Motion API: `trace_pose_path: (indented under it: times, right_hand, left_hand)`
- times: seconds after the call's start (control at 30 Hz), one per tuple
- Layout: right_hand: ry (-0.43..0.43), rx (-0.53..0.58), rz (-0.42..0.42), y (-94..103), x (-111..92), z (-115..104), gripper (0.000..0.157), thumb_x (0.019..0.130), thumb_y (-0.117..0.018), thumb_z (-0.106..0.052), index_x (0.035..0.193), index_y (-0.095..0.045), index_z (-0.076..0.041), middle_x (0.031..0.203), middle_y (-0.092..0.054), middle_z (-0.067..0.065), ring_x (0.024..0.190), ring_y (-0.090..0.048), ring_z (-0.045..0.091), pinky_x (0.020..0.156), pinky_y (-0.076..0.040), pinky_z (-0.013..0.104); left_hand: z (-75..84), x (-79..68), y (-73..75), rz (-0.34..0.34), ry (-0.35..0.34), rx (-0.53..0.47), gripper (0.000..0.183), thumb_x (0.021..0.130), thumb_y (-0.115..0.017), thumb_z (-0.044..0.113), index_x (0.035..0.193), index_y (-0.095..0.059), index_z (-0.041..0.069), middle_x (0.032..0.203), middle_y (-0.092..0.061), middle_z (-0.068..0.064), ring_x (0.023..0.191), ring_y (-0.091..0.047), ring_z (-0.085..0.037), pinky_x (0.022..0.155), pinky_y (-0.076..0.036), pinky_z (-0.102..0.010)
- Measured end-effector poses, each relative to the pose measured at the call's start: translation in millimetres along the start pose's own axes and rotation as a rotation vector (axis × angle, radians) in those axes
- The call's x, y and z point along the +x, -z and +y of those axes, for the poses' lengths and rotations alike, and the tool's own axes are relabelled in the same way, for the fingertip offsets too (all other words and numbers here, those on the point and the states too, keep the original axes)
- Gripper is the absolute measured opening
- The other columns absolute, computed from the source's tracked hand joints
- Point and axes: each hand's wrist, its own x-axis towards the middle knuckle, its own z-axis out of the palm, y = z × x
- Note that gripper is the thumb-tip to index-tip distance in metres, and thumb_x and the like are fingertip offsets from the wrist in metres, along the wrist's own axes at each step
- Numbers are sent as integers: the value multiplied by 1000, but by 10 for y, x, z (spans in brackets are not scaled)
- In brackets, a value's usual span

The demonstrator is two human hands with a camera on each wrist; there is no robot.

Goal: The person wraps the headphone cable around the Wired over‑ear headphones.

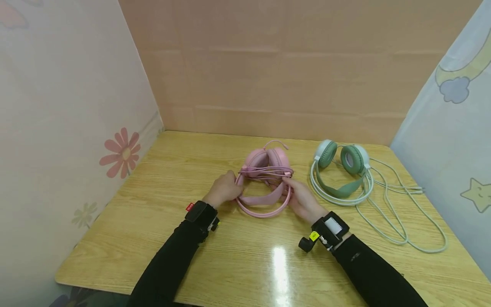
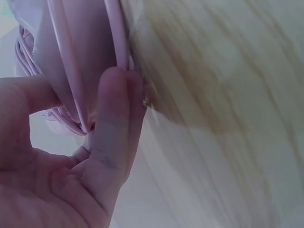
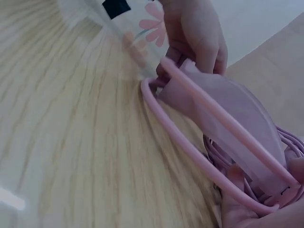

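Observation:
Pink headphones (image 1: pixel 262 213) with a thin boom microphone lie near the middle of the table, ear cups toward the back wall. Their pink cable (image 1: pixel 264 171) is bundled across the band just below the cups. My left hand (image 1: pixel 224 187) grips the left side of the headband, and the left wrist view shows thumb and fingers around the band tubes (image 2: pixel 66 57). On the opposite side my right hand (image 1: pixel 303 198) holds the band near the right cup, its thumb on top. In the right wrist view the double band (image 3: pixel 190 147) and inner strap (image 3: pixel 228 104) stretch between both hands.
Mint green and white headphones (image 1: pixel 341 192) stand to the right, their pale cable (image 1: pixel 402 238) looped out over the table's right side. The wooden table (image 1: pixel 145 238) meets a brown back panel (image 1: pixel 268 85), with patterned side walls at left and right.

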Motion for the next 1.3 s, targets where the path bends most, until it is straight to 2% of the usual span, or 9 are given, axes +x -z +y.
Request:
trace_pose_path:
  times: [0.1,0.23,0.33,0.43,0.57,0.7,0.87,1.03,1.3]
  right_hand:
    - [-3,-46,38,22,23,7,19,107,-51,-20,100,-63,-6,82,-65,0,78,-66,14,78,-54,30]
    - [10,-181,60,45,38,4,26,107,-51,-21,105,-61,2,82,-67,2,79,-67,15,80,-57,32]
    - [54,-447,102,70,62,-10,40,107,-50,-29,113,-60,9,84,-66,5,77,-65,14,75,-57,29]
    - [144,-813,173,92,94,-42,47,106,-50,-37,110,-68,6,82,-62,6,74,-57,14,66,-50,27]
    - [237,-1147,212,97,123,-115,48,104,-50,-40,77,-65,-4,66,-50,2,62,-47,16,55,-36,29]
    - [183,-1136,167,68,157,-178,48,103,-52,-36,67,-55,-6,53,-52,0,47,-52,14,47,-44,27]
    - [107,-1083,164,-19,195,-195,43,104,-53,-32,83,-63,4,54,-60,4,46,-62,16,48,-53,31]
    - [129,-1046,169,-112,282,-138,42,103,-54,-32,88,-64,5,53,-59,4,45,-62,15,47,-53,30]
    - [61,-836,154,-246,404,-102,42,103,-58,-34,104,-64,8,57,-55,1,49,-61,12,52,-55,29]
  left_hand:
    - [2,-1,4,6,-4,2,24,90,-66,20,101,-53,4,84,-62,-10,68,-61,-23,57,-43,-31]
    - [4,4,0,20,-15,6,24,90,-65,19,102,-53,4,86,-61,-10,69,-60,-23,57,-43,-31]
    - [-1,7,-6,26,-16,6,24,89,-65,19,102,-52,4,86,-59,-10,71,-58,-24,57,-42,-31]
    - [-6,5,-6,29,-12,0,23,89,-66,19,101,-52,5,86,-59,-10,71,-57,-24,58,-41,-31]
    - [-4,2,8,31,2,-23,23,90,-66,19,101,-51,6,86,-59,-10,72,-58,-24,59,-42,-32]
    - [-3,5,29,29,6,-46,22,92,-64,19,104,-51,6,88,-60,-10,72,-60,-24,59,-44,-31]
    - [-22,5,61,59,-2,-37,22,91,-64,15,104,-50,5,88,-59,-11,72,-59,-25,59,-44,-31]
    - [-100,9,107,81,13,-27,21,90,-64,12,103,-50,4,88,-58,-11,71,-57,-24,57,-42,-31]
    - [-235,44,226,113,28,-3,21,90,-60,13,104,-50,1,88,-57,-12,72,-56,-26,58,-41,-32]
